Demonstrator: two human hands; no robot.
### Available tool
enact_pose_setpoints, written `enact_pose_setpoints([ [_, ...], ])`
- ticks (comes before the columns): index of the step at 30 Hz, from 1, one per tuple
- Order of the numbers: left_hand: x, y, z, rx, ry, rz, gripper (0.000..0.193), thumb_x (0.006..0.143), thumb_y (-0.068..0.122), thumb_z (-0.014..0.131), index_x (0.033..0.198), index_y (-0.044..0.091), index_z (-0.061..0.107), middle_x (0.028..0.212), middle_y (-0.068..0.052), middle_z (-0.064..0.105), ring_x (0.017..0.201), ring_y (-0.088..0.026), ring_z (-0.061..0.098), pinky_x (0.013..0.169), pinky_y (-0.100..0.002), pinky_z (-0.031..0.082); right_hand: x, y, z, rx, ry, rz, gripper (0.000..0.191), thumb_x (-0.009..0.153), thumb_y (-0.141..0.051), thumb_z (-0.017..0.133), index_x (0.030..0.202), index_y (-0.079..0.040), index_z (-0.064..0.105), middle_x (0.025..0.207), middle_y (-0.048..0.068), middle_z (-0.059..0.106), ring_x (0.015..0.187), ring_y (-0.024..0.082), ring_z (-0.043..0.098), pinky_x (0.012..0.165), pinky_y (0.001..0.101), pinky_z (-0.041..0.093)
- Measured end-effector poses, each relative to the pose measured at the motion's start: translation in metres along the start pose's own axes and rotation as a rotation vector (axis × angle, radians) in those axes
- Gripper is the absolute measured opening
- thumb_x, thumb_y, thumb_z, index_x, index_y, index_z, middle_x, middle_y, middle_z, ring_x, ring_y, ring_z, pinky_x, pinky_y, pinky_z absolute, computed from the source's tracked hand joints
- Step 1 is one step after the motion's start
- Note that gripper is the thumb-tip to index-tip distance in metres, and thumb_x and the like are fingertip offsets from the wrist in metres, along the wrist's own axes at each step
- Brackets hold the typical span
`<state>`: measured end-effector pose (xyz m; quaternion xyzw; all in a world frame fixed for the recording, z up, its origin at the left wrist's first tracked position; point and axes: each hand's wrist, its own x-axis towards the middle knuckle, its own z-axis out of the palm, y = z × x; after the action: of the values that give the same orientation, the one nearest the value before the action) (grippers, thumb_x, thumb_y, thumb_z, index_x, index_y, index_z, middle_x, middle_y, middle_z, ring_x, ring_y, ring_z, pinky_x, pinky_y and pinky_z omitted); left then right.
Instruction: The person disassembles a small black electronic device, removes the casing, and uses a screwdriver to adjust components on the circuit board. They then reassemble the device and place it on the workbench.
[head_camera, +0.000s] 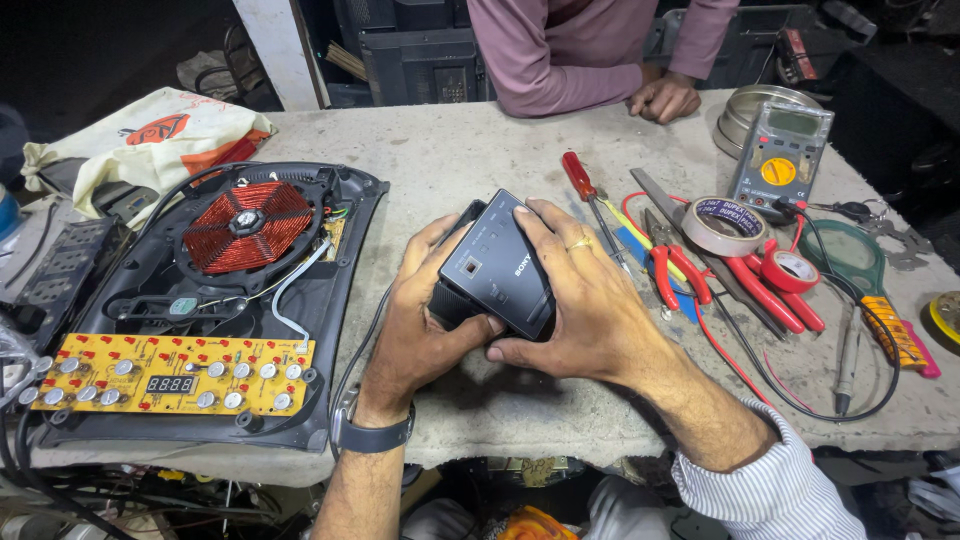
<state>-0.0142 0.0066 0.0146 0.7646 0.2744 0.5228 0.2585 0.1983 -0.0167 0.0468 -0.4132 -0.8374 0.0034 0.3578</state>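
Gripping a small black box-shaped device (497, 268) at the centre of the frame, both hands hold it just above the grey workbench (450, 150). The left hand (425, 320) cups its lower left side with the thumb pressed along the bottom edge, and the right hand (580, 300) closes over its right side, fingers curled across the top end. The device's long axis runs on a diagonal, from the upper left of the frame down to the lower right, and its flat dark face is turned up toward the camera.

At the left of the frame lies an opened induction cooker (210, 300) with a red coil and a yellow circuit board. To the right of the hands lie a red-handled screwdriver (580, 178), red-handled pliers (672, 268), rolls of tape (730, 225) and a multimeter (780, 155). At the top edge another person's hand (662, 98) rests on the bench.
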Motion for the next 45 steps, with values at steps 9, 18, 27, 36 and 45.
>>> enact_pose_setpoints([
  [9, -0.0012, -0.0003, -0.0005, -0.03, 0.011, -0.006, 0.085, 0.07, 0.017, 0.085, 0.148, 0.0, 0.054, 0.154, -0.023, 0.047, 0.144, -0.034, 0.052, 0.119, -0.042, 0.046, -0.0015, -0.0014, 0.0019, 0.076, 0.053, -0.062, 0.105, 0.058, -0.039, 0.099, 0.145, -0.009, 0.048, 0.15, 0.034, 0.037, 0.135, 0.051, 0.047, 0.11, 0.052, 0.044],
  [18, -0.0015, -0.0016, -0.0016, 0.005, 0.01, 0.012, 0.087, 0.069, 0.014, 0.084, 0.149, 0.0, 0.054, 0.154, -0.023, 0.047, 0.144, -0.034, 0.052, 0.119, -0.042, 0.045, -0.0007, -0.0005, 0.0023, 0.069, 0.059, -0.087, 0.098, 0.058, -0.04, 0.098, 0.14, -0.009, 0.054, 0.148, 0.033, 0.039, 0.132, 0.05, 0.05, 0.107, 0.052, 0.046],
  [27, -0.0009, -0.0005, -0.0008, -0.025, 0.006, -0.023, 0.087, 0.069, 0.016, 0.085, 0.149, 0.002, 0.053, 0.154, -0.022, 0.047, 0.143, -0.033, 0.053, 0.117, -0.041, 0.048, -0.0011, 0.0, 0.0025, 0.036, 0.074, -0.151, 0.094, 0.059, -0.04, 0.099, 0.14, -0.015, 0.058, 0.148, 0.03, 0.039, 0.133, 0.049, 0.05, 0.108, 0.0527, 0.045],
  [36, -0.0015, -0.0007, -0.0013, -0.006, 0.016, -0.017, 0.086, 0.068, 0.016, 0.085, 0.147, 0.001, 0.054, 0.153, -0.023, 0.048, 0.142, -0.033, 0.055, 0.117, -0.041, 0.047, -0.0003, -0.0021, 0.0029, 0.087, 0.044, -0.066, 0.099, 0.059, -0.039, 0.097, 0.142, -0.008, 0.053, 0.149, 0.031, 0.038, 0.133, 0.049, 0.049, 0.107, 0.0529, 0.046],
  [45, -0.0026, -0.0049, -0.001, 0.036, 0.022, 0.034, 0.088, 0.074, 0.021, 0.087, 0.151, 0.0, 0.051, 0.154, -0.023, 0.048, 0.145, -0.034, 0.052, 0.12, -0.042, 0.045, 0.0005, 0.0002, 0.0015, 0.096, 0.059, -0.076, 0.103, 0.06, -0.04, 0.098, 0.146, -0.01, 0.049, 0.152, 0.029, 0.037, 0.139, 0.047, 0.046, 0.111, 0.0503, 0.045],
])
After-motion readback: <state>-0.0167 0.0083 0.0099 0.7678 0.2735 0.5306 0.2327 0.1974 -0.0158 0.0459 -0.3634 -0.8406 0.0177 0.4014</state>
